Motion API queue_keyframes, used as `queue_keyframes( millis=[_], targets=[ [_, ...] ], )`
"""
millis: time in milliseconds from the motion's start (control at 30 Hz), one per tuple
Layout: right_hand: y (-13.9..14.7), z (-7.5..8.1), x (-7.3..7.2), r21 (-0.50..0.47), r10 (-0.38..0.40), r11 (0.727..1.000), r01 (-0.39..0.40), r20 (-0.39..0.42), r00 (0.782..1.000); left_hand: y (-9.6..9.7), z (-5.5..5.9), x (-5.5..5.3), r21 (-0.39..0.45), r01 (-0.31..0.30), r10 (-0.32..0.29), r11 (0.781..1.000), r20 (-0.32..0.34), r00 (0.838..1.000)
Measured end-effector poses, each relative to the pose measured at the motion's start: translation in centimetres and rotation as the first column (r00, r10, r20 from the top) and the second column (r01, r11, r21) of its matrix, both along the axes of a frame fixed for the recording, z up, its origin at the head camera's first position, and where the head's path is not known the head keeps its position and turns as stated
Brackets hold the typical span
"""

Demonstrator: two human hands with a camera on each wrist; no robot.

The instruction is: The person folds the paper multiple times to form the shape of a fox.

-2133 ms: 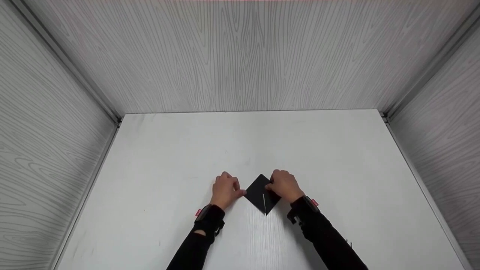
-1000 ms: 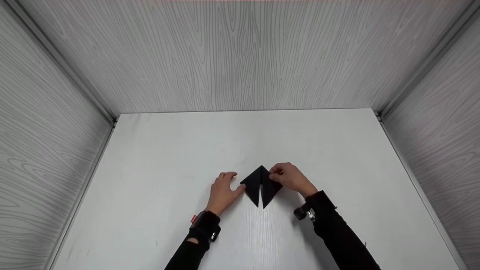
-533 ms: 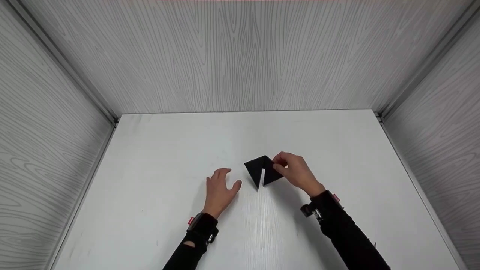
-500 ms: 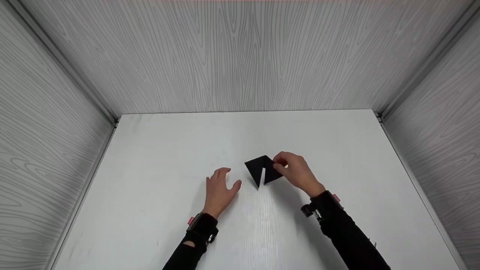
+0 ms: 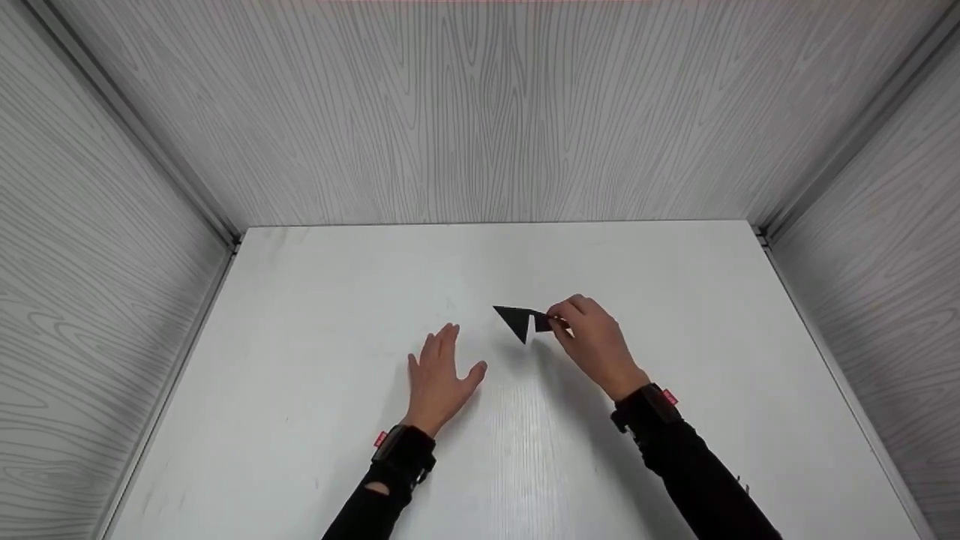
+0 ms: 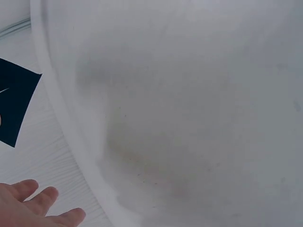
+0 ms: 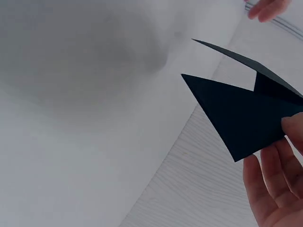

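A piece of folded black paper (image 5: 514, 319) hangs above the white table, pinched at its right side between the thumb and fingers of my right hand (image 5: 594, 337). Close up in the right wrist view, the folded paper (image 7: 232, 113) shows two pointed flaps with a gap between them. My left hand (image 5: 438, 382) hovers to the left of the paper, apart from it, fingers spread and holding nothing. The left wrist view catches part of the paper (image 6: 16, 101) at its left edge and the fingertips of my left hand (image 6: 35, 205) at the lower left.
A white tabletop (image 5: 337, 300) spreads under both hands. Grey wood-grain panels stand behind it (image 5: 480, 112), on the left (image 5: 97, 262) and on the right (image 5: 885, 240).
My right hand has lifted the folded paper off the table, moved it away from me and tilted it. My left hand has let go of the paper's left corner, drawn back left and straightened its fingers.
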State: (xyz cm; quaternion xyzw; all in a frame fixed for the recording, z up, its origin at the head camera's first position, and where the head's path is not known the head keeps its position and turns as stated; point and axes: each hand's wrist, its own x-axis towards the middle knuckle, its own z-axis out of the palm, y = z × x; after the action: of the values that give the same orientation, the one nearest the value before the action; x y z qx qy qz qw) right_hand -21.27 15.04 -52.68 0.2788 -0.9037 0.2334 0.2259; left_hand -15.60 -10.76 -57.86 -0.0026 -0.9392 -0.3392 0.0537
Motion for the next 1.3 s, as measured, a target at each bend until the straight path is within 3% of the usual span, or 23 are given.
queue_keyframes(
  millis=[167, 333, 433, 767, 1100, 1300],
  targets=[
    [-0.2, -1.0, 0.0, 0.103, 0.006, 0.995, 0.011, -0.161, 0.987, -0.2, 0.2, 0.1, -0.035, 0.012, -0.012, 0.999, 0.006, 1.0],
    [-0.3, -2.0, 0.2, 0.185, 0.046, 0.983, 0.003, -0.261, 0.964, -0.2, 0.1, 0.2, -0.036, 0.024, -0.024, 0.999, -0.001, 1.0],
    [-0.2, -2.6, 0.4, 0.208, 0.067, 0.978, -0.007, -0.281, 0.958, -0.1, 0.2, 0.3, -0.014, 0.035, -0.036, 0.999, -0.008, 0.999],
    [0.8, -4.5, 1.4, 0.277, 0.171, 0.952, -0.127, -0.137, 0.976, 0.2, 0.1, 0.6, 0.028, 0.065, -0.065, 0.997, -0.022, 0.998],
    [1.6, -5.7, 1.7, 0.342, 0.305, 0.894, -0.292, 0.015, 0.952, 0.1, -0.1, 0.9, -0.008, 0.081, -0.081, 0.997, -0.028, 0.996],
    [1.7, -6.1, 1.9, 0.38, 0.33, 0.863, -0.333, 0.073, 0.941, 0.1, -0.3, 1.0, -0.034, 0.067, -0.067, 0.997, 0.005, 0.998]
  ],
)
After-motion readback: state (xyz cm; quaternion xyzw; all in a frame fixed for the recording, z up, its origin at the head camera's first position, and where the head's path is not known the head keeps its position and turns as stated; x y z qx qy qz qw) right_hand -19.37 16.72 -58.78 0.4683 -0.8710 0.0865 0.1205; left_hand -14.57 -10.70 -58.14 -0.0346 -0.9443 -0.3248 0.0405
